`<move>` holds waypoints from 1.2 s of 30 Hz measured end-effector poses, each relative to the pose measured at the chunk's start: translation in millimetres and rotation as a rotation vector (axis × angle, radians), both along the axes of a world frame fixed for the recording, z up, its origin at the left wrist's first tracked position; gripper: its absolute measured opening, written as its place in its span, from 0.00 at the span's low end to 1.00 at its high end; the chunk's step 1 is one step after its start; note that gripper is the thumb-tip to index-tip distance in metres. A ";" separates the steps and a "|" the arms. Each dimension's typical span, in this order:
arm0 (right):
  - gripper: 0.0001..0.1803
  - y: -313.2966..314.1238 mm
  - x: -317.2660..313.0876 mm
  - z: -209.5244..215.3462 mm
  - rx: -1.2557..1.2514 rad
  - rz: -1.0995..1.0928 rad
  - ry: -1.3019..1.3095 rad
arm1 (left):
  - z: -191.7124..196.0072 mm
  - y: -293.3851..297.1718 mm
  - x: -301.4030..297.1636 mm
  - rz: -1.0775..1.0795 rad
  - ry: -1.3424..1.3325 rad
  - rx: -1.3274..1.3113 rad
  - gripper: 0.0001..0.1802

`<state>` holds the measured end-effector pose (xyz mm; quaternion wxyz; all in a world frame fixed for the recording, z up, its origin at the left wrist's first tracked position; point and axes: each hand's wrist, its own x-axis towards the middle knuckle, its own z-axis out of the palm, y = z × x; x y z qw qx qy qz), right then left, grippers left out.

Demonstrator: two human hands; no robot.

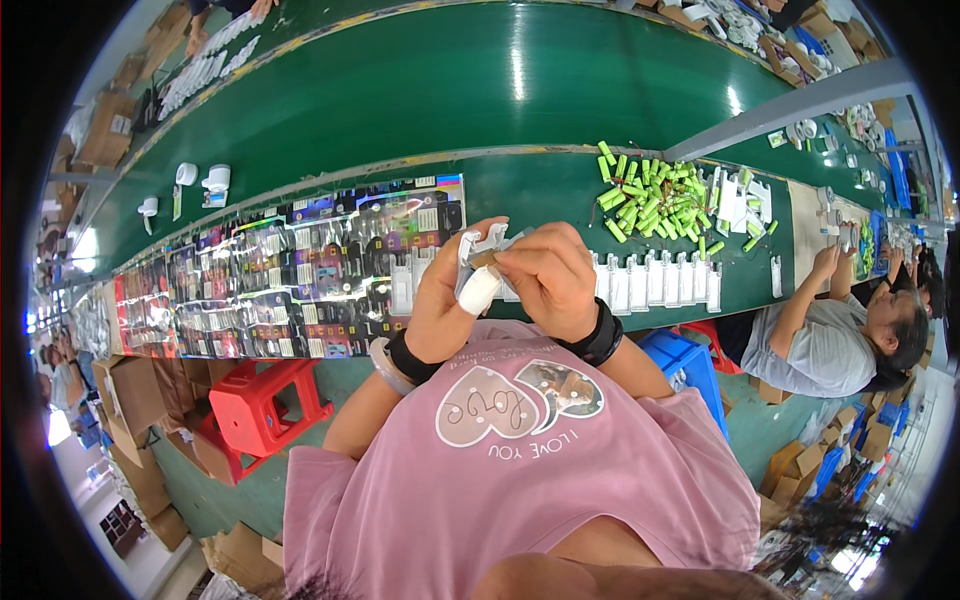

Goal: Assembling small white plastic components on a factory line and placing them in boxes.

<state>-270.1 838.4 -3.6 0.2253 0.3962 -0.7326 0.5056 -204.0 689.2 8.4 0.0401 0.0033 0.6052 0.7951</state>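
Observation:
In front of my chest, my left hand (440, 300) is closed around a white plastic housing (484, 242). A white covering (479, 291) sits at the left thumb's tip. My right hand (556, 275) pinches at the housing's open side, where a small brownish piece (484, 259) shows; its fingers hide part of it. Just beyond both hands, a row of white plastic casings (652, 284) stands along the table's near edge. Several bright green battery cells with thin wires (650, 195) lie heaped to the right of my right hand.
Shiny printed sheets (300, 265) cover the left table. More white parts (745, 205) lie beside the cells. A grey metal bar (800, 105) crosses the right side. A red stool (262, 405) and a blue crate (690, 365) stand below. A co-worker (825, 335) sits at right.

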 end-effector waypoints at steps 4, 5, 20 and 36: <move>0.14 0.8 -2.6 0.3 0.010 0.040 -0.022 | -0.3 2.2 1.0 0.070 0.007 -0.147 0.24; 0.14 1.1 -3.3 0.2 0.011 0.047 -0.022 | 0.0 2.0 0.9 0.072 0.005 -0.146 0.24; 0.10 -7.8 5.4 -6.3 0.046 -0.013 -0.080 | -14.0 -2.0 4.1 0.159 -0.074 -0.220 0.18; 0.04 -16.6 -100.5 -31.2 0.097 -0.033 -0.396 | -39.8 -29.8 -23.3 0.312 -0.358 0.046 0.22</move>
